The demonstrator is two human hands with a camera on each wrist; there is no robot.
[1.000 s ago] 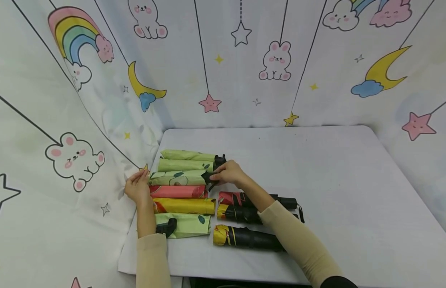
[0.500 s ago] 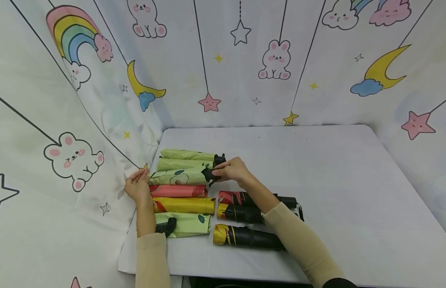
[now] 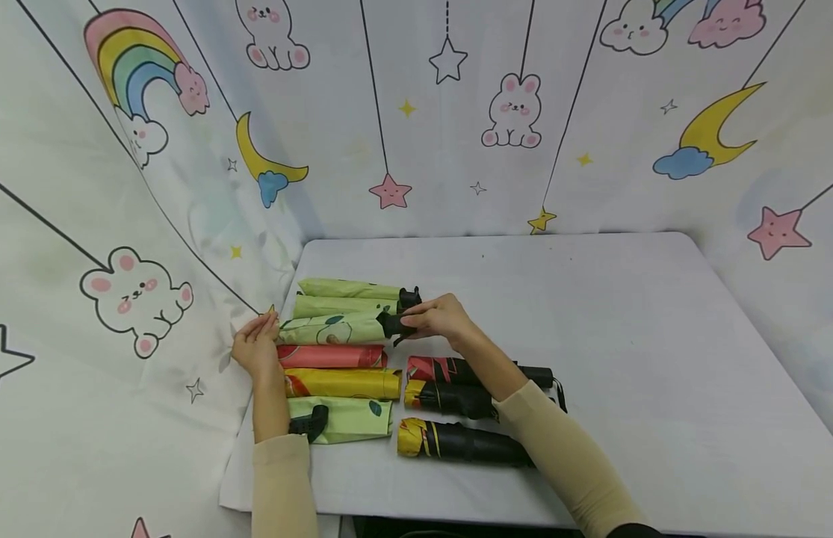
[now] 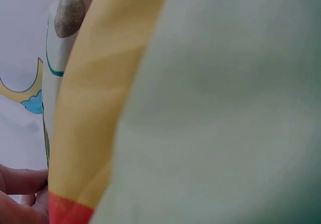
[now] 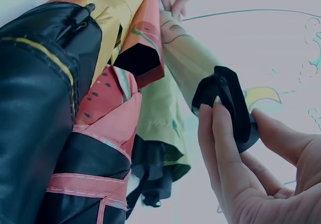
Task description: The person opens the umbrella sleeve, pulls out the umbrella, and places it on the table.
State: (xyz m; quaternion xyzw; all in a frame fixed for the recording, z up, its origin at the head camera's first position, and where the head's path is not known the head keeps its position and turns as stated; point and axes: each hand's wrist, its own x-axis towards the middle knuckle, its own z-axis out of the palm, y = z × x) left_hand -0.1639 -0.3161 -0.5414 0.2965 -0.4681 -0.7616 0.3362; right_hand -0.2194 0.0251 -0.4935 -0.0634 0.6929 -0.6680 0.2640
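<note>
In the head view, a green avocado-print umbrella cover (image 3: 332,329) lies across both hands, with a black umbrella handle (image 3: 392,324) sticking out of its right end. My right hand (image 3: 439,320) pinches that handle; the right wrist view shows fingers on one side of the black handle (image 5: 228,103) and the thumb on the other. At the cover's left end, my left hand (image 3: 256,347) pinches the fabric. The left wrist view is mostly filled by close, blurred cloth, with left fingers (image 4: 22,181) at the lower left.
Two more green covered umbrellas (image 3: 349,306) lie behind. In front lie a red cover (image 3: 332,356), a yellow cover (image 3: 345,383) and a green cover (image 3: 355,421) with a black piece on it. Black folded umbrellas (image 3: 463,443) lie to the right, under my right forearm.
My right hand has moved slightly right and up, and more of the black handle shows beside the cover. The left hand has stayed in place.
</note>
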